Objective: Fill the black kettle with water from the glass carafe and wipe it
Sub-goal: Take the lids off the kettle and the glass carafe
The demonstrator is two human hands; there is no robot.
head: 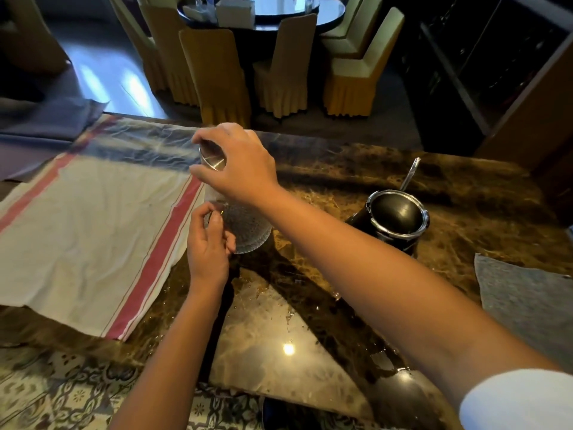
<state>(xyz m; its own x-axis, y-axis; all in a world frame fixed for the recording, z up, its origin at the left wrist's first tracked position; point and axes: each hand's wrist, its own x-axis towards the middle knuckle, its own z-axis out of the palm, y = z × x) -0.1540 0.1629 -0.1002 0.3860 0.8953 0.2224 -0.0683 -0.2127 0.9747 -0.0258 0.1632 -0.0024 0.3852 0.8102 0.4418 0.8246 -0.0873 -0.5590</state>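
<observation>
Carafe: right hand (245, 162) pinches the metal lid (211, 159); left hand (208, 243) grips the glass carafe (248, 228).
Kettle: black kettle (398, 220) lidded, apparently unfilled.
Left: pouring, wiping.

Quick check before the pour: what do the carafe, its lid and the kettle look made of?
Carafe: clear glass, apparently with a textured pattern; the table shows through it. Lid: looks like brushed steel, silvery with a soft sheen. Kettle: glossy black body, metal or plastic, unclear, with a bright chrome-like rim that gives mirror highlights.
</observation>
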